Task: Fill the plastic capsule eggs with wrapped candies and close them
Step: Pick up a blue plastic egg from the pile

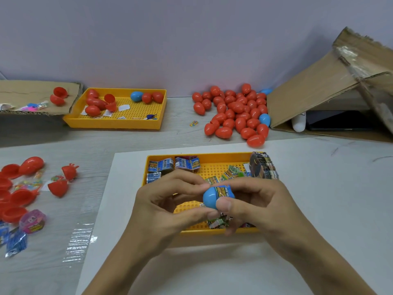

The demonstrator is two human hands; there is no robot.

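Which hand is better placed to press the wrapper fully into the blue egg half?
Right, probably: the right hand already pinches the wrapper end, while the left hand steadies the blue egg half.

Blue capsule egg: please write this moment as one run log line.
blue capsule egg: over near tray | candy wrapper: sticking out | left hand: holding egg | right hand: holding egg | not closed

A blue egg half (209, 199) with printed blue-yellow wrapper (223, 191), yellow perforated tray (212, 165), red eggs (231, 112).
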